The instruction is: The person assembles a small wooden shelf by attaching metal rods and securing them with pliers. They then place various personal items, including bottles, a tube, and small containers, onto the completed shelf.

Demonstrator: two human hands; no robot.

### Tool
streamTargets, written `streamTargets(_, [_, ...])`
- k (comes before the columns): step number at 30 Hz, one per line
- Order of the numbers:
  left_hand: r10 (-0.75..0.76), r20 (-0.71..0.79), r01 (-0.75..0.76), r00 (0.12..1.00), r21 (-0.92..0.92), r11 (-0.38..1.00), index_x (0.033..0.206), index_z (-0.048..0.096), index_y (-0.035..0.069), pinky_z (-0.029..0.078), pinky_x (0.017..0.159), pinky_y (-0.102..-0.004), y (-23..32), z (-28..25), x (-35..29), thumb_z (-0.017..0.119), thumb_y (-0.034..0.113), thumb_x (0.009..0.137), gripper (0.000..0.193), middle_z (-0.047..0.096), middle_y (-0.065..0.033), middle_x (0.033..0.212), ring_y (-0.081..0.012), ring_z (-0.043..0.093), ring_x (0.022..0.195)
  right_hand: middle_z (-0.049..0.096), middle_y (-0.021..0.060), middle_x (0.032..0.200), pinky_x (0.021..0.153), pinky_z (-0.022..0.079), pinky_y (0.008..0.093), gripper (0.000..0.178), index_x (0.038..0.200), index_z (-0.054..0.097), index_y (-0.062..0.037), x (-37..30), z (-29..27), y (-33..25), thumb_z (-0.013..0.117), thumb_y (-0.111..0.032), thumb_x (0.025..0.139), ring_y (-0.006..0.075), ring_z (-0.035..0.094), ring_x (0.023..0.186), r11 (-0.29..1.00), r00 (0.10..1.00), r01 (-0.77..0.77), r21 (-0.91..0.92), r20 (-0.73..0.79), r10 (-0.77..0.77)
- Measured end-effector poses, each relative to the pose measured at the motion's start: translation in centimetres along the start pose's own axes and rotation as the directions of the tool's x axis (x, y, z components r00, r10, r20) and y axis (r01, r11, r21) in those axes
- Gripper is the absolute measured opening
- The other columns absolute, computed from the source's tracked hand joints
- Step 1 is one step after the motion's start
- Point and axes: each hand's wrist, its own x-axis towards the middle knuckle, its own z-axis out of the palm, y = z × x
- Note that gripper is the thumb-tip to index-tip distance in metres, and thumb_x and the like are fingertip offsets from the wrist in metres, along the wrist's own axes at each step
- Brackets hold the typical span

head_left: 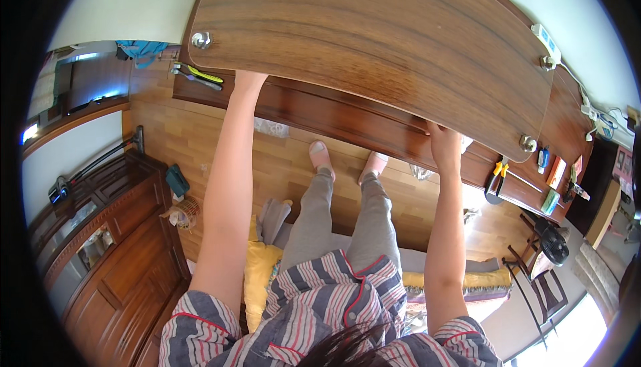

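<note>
Left hand (249, 80) and right hand (442, 136) meet the wooden board's (374, 46) near edge; whether they grasp, I cannot tell. 1 basket (193, 212) holds something pale (176, 219).

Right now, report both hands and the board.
Left hand mostly hidden by wooden board. Right hand at board's near edge, grip unclear. Orange-handled tool farther right, apart from both.

Counted in view: one large brown wood-grain board with rounded corners (374, 40); three shiny silver metal fittings (527, 143); two bare hands (443, 141); two legs in grey trousers (310, 217); two pink slippers (374, 164); two slim tools (207, 76), yellow-green and grey; one hand tool with yellow-and-black handles (498, 172); one round black fan (552, 243).
</note>
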Motion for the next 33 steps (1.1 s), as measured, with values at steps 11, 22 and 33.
streamTargets(11, [0.415, 0.166, -0.408, 0.894, -0.076, 0.910, 0.108, 0.061, 0.003, 0.048, 0.084, -0.0456, 7.9, 7.4, -17.7, 0.064, 0.005, 0.085, 0.022, 0.064, -0.0133, 0.096, -0.0335, 0.061, 0.093, 0.065, 0.0156, 0.082, 0.068, 0.047, 0.0398, 0.025, 0.102, 0.067, 0.0009, 0.6, -1.8, -0.7, 0.069, -0.021, 0.090, 0.0296, 0.058, 0.072, 0.961, 0.977, 0.208, -0.184, 0.077, -0.197])
streamTargets(22, [0.433, 0.572, -0.586, 0.697, 0.104, 0.804, 0.139, 0.051, 0.003, 0.020, 0.120, -0.0514, 7.2, 11.7, -18.1, 0.064, 0.015, 0.087, 0.055, 0.050, -0.0096, 0.143, -0.0289, 0.038, 0.138, 0.062, 0.0115, 0.082, 0.065, 0.046, 0.0369, 0.022, 0.102, 0.065, 0.0003, 2.2, -2.2, -1.8, 0.072, -0.015, 0.088, 0.0221, 0.055, 0.069, 0.938, 0.956, 0.287, -0.194, 0.115, -0.269])
streamTargets(33, [0.477, 0.541, -0.625, 0.693, 0.119, 0.772, 0.138, 0.051, 0.005, 0.020, 0.119, -0.0506, 7.4, 11.6, -17.9, 0.063, 0.014, 0.088, 0.052, 0.052, -0.0094, 0.140, -0.0284, 0.040, 0.137, 0.068, 0.0177, 0.110, 0.086, 0.048, 0.0469, 0.028, 0.112, 0.069, -0.0042, 2.5, -3.0, -3.4, 0.068, -0.020, 0.089, 0.0398, 0.062, 0.100, 0.983, 0.973, 0.096, -0.158, 0.221, -0.060])
